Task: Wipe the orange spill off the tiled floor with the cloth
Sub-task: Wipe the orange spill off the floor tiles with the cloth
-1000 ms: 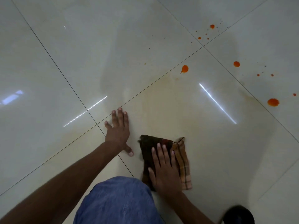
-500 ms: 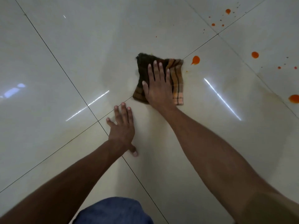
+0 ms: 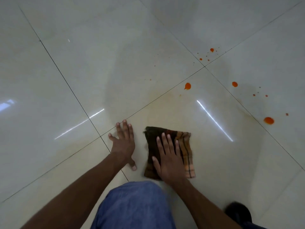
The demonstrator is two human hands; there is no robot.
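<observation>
cloth pulled back; glossy tiled floor orange-spotted.

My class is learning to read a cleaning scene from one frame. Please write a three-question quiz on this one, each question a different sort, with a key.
1. True or false: the right hand lies flat on the checked cloth.
2. Multiple choice: the left hand rests on A) the cloth, B) the bare floor tile, C) the knee.
3. Fill in: the large orange drops lie ____ the cloth, farther from the person.

Key: 1 true. 2 B. 3 beyond; none touches it.
</observation>
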